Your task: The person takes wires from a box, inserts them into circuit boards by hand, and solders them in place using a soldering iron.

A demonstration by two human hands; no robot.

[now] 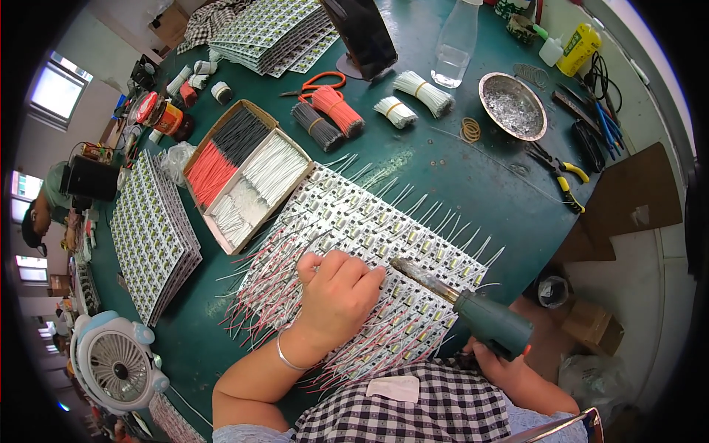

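A large panel of white circuit boards (354,214) lies in front of me, with white wires standing along its far edge and red, white and dark wires over its near left part. Over its middle rests my left hand (341,292), fingers curled together; what they pinch, if anything, is hidden. My right hand (496,363) is wrapped round the handle of a green soldering gun (493,323) at the panel's right side. The gun's metal barrel points left across the boards, its end just right of my left fingers. Whether the tip touches a board I cannot tell.
Left of the panel, a cardboard box (240,177) holds cut red, black and white wires. Stacks of board panels (151,236) stand farther left and at the back. Wire bundles (337,111), scissors (325,83), a metal bowl (513,107), pliers (565,177) and a fan (118,365) surround it.
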